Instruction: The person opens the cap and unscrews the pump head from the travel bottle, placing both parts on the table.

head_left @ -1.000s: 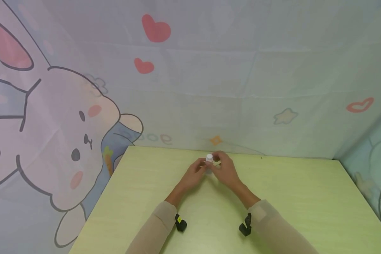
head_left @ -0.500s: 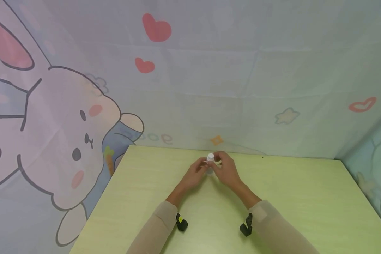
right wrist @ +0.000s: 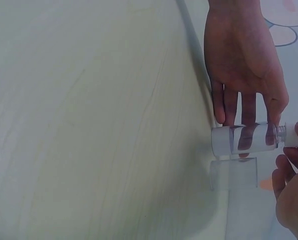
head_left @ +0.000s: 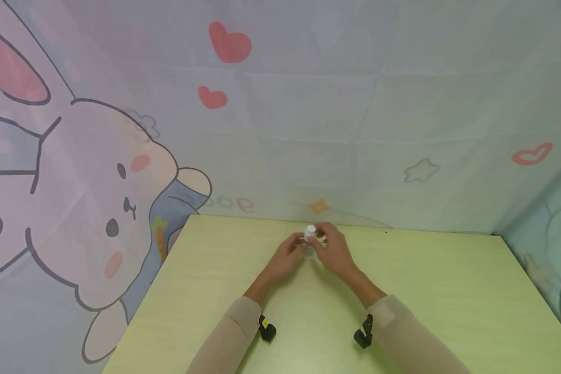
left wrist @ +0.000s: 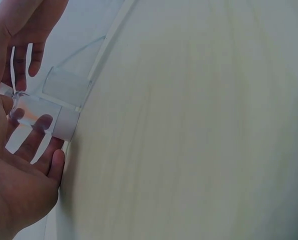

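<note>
A clear bottle [right wrist: 258,137] with a white base [left wrist: 66,124] stands upright near the table's back edge. My left hand [head_left: 284,258] holds its body, fingers behind the clear wall and thumb near the neck. A white cap [head_left: 310,229] tops the bottle, and my right hand [head_left: 333,253] pinches it between thumb and fingers. The right wrist view shows screw threads [right wrist: 281,133] between the cap and the bottle's shoulder. Close beside the bottle is a clear, cup-like cover [right wrist: 234,172], also visible in the left wrist view; the hands hide it in the head view.
The pale yellow-green table [head_left: 430,291] reaches to a fabric backdrop [head_left: 280,114] printed with a rabbit and hearts. Another fabric panel [head_left: 549,218] hangs along the right side. A tiny dark speck [head_left: 386,232] lies near the back edge.
The white cap has shifted slightly to the right in the head view and leans a little that way. Both hands stay in almost the same place, with their holds kept.
</note>
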A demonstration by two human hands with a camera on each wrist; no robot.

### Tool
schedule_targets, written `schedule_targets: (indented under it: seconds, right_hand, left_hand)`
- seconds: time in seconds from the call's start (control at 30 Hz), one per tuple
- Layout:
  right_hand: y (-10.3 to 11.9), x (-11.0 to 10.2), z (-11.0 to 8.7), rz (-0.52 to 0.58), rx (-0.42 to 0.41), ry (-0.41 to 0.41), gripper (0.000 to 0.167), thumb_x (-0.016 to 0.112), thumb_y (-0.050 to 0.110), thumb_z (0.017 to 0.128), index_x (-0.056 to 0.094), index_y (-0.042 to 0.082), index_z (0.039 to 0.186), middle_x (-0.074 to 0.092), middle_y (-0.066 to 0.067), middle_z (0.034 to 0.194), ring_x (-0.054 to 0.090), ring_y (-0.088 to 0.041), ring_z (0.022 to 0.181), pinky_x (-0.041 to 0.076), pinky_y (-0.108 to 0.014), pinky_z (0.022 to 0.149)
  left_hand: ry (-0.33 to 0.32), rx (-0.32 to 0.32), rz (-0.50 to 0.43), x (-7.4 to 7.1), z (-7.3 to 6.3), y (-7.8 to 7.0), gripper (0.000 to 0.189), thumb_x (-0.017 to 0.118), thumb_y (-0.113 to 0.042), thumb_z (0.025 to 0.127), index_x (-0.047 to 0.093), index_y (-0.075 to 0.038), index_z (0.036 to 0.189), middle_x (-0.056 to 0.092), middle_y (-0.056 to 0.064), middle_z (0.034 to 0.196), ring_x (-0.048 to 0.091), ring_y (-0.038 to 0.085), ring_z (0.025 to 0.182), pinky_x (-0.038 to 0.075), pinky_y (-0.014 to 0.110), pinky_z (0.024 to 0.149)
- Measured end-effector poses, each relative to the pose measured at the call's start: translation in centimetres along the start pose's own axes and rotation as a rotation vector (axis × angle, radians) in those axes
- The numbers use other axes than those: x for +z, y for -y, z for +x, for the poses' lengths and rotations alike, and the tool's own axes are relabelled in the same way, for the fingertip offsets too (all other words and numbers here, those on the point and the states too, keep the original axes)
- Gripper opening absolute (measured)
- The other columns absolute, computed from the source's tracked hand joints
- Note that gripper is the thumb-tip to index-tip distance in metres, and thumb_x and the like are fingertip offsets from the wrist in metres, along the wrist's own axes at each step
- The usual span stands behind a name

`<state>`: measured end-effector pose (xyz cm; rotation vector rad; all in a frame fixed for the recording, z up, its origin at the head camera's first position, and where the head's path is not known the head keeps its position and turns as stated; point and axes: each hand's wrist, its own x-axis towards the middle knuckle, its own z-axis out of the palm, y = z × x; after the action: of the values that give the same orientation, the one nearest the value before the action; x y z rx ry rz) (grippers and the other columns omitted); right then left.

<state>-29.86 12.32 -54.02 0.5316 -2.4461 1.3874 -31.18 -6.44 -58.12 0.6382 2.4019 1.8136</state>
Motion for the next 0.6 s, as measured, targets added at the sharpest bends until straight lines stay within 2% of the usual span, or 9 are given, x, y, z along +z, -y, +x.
schedule_targets:
  seconds: [0.2,0.6]
  right_hand:
    - [0.02,-0.26,-0.11,-0.003,-0.022,-0.01,0.027,0.073,0.015,0.102,0.066,0.002,0.124,0.068,-0.012,0.122,0.063,-0.03,0.109,0.054,-0.047,0.087]
    - [0.29,-0.91,0.18,-0.007,-0.032,-0.036,0.026,0.073,0.014,0.102,0.065,0.001,0.124,0.068,-0.013,0.122,0.063,-0.03,0.108,0.055,-0.049,0.088]
  left_hand:
    - [0.011,-0.003,-0.012,-0.12,0.07,0.29,0.035,0.053,-0.024,0.113,0.058,-0.015,0.146,0.066,0.016,0.139,0.063,0.036,0.129,0.047,0.056,0.111]
    - [0.03,-0.032,0.012,-0.27,0.05,0.29,0.04,0.05,-0.032,0.114,0.055,-0.014,0.149,0.063,0.015,0.143,0.062,0.034,0.132,0.047,0.053,0.111]
